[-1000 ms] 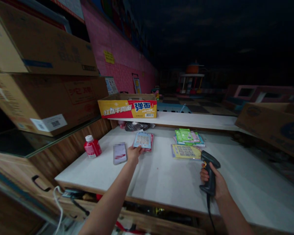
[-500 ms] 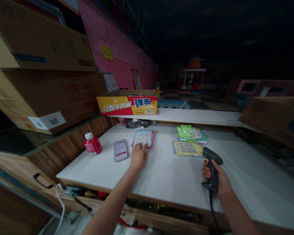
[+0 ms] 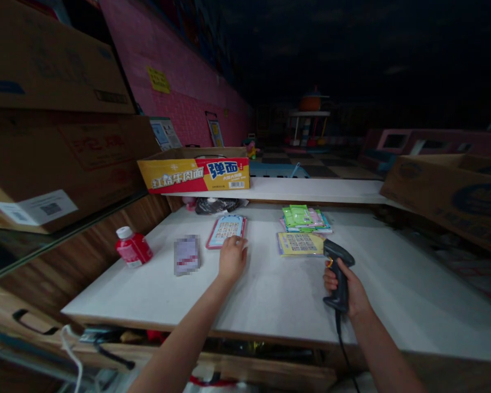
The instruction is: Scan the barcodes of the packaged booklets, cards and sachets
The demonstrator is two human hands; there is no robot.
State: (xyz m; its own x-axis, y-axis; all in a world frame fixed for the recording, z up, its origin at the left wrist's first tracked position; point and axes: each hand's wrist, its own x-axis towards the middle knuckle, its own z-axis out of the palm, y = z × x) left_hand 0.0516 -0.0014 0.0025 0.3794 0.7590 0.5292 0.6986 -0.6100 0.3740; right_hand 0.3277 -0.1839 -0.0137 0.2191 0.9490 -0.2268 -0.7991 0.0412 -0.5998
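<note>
My right hand [image 3: 347, 284] is wrapped around the grip of a dark barcode scanner [image 3: 339, 273], its cable hanging down over the counter's front edge. The scanner's head points left and covers the right end of a yellow packet printed with a grid of codes [image 3: 300, 244]. Just behind that packet lies a pile of green and pink packets [image 3: 301, 216]. Fingers bent but apart, my left hand [image 3: 232, 259] rests at the lower right corner of a blue and red packet with a printed grid [image 3: 226, 230]. No object shows inside this hand.
On the white counter [image 3: 265, 295], a phone with a blurred screen [image 3: 187, 255] and a red bottle with a white cap [image 3: 133, 248] stand left. A noodle carton [image 3: 196, 174] sits on the back ledge. Large cardboard boxes [image 3: 85, 158] rise at left; another box [image 3: 450, 185] is at right.
The view has turned a little right. My left hand has shifted right across the blue packet to its corner, and the packets beneath it look more evenly stacked. The right hand still holds the scanner.
</note>
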